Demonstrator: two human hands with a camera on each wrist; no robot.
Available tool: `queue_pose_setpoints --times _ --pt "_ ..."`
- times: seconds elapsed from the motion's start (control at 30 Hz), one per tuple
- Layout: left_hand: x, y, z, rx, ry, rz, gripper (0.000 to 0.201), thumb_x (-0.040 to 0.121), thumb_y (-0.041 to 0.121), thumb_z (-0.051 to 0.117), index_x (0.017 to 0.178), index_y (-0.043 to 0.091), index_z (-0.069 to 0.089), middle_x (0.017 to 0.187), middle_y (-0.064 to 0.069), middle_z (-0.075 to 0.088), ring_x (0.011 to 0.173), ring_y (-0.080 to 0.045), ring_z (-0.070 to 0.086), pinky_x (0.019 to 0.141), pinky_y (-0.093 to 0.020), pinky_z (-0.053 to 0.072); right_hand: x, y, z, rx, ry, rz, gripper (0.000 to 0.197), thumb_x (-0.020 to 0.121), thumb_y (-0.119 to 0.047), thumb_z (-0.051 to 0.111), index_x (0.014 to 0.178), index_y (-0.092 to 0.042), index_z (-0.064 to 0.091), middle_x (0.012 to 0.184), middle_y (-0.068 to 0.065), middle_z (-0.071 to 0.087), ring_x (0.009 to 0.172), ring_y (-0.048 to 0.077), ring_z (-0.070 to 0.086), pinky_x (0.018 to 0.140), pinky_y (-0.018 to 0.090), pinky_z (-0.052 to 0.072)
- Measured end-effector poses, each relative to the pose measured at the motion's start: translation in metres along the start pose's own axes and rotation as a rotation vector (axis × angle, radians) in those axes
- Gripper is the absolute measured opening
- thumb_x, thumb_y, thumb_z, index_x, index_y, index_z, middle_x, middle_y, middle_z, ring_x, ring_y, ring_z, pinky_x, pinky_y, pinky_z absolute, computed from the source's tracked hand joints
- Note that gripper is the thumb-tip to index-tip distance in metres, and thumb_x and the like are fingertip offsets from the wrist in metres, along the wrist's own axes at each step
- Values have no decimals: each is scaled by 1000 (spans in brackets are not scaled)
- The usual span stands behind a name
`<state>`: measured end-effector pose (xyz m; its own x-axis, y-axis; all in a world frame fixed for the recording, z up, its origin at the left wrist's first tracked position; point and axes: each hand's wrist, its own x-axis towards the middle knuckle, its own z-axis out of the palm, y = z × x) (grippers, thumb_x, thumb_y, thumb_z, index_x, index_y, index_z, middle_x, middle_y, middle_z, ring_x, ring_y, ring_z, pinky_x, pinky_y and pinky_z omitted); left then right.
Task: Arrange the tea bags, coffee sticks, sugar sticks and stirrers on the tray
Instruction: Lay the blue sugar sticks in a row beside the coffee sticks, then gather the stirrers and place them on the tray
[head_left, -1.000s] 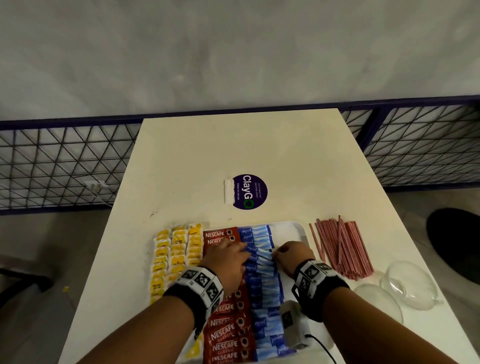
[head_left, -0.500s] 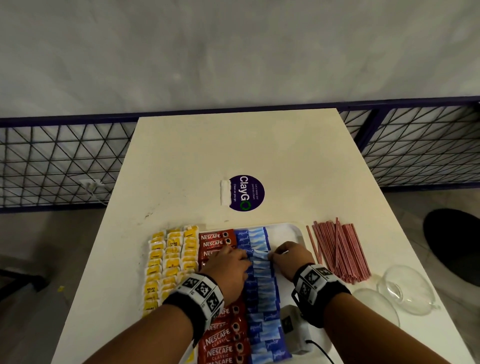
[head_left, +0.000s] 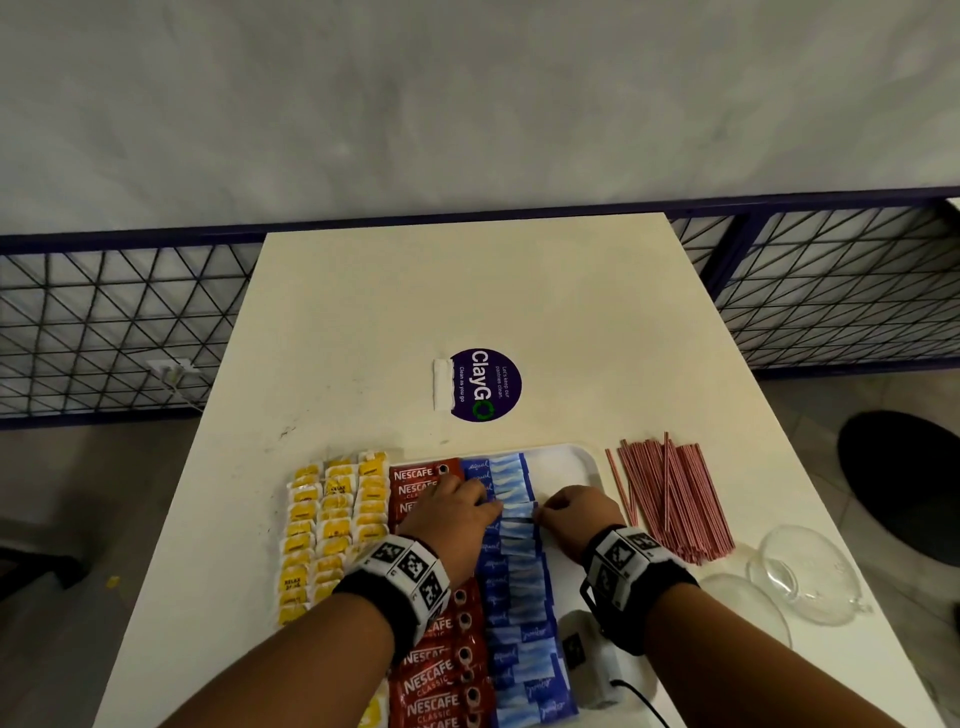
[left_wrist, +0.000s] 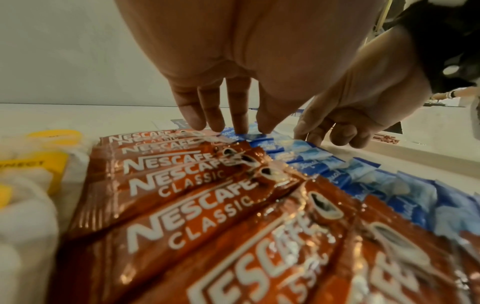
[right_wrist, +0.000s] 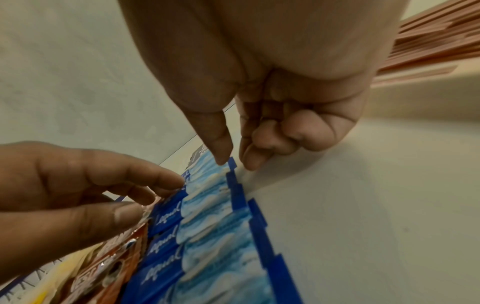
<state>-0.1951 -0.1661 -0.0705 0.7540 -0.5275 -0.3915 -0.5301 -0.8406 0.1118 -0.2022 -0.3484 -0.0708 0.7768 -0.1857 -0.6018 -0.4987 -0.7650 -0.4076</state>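
Note:
On the white tray lie rows of yellow tea bags, red Nescafe coffee sticks and blue sugar sticks. My left hand reaches over the coffee sticks, its straight fingers touching the left ends of the sugar sticks. My right hand pinches the right end of one sugar stick between thumb and forefinger, with the other fingers curled. The red stirrers lie in a loose pile on the table, right of the tray.
Two clear glass bowls sit near the table's right edge. A small white device with a black cable lies on the tray's near right part. A purple ClayGo sticker marks the table's middle. A wire fence runs behind the table.
Both hands stay at the same stretch of the sugar row. The skewed sugar sticks between them now lie straighter and closer together.

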Motion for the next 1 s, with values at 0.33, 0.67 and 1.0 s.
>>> queue_pose_setpoints --times 0.33,0.67,1.0 --pt "4 -6 13 -105 66 21 48 94 14 52 139 28 45 130 0 46 120 -22 39 102 -35 36 -1 1 0 31 13 14 25 87 -40 62 96 -18 68 103 2 68 94 21 60 70 20 39" --pt "-1 0 6 -124 87 24 38 97 28 48 134 23 53 129 -1 48 119 -21 44 103 -34 36 -3 4 6 248 -37 21 16 80 -31 69 73 -19 62 71 7 72 66 25 71 68 40 60" --pt "-15 2 -12 -153 128 -1 37 96 33 49 131 23 56 130 2 49 121 -18 42 104 -31 34 -15 -9 -4 121 79 -77 23 83 -43 65 79 -22 59 88 3 68 82 20 63 68 21 45"
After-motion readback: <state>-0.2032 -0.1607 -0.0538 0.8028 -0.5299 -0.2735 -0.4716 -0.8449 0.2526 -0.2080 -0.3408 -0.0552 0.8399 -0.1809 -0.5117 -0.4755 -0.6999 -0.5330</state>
